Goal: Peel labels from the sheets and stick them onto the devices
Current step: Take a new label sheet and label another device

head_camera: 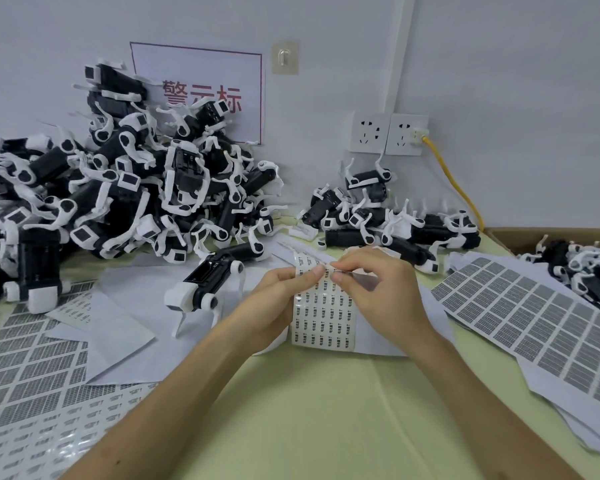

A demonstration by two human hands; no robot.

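head | left hand [282, 299], right hand [374, 285]: fingers [309, 277] pinch label sheet [323, 323], seemingly | green table [309, 410] | wall [499, 81]

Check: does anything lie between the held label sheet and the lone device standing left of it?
Nothing visible does: only flat paper lies between the label sheet and the device.

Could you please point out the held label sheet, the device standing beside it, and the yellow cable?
label sheet [324, 317], head view, middle of printed face
device [219, 268], head view, its black body
yellow cable [455, 183], head view, halfway along it
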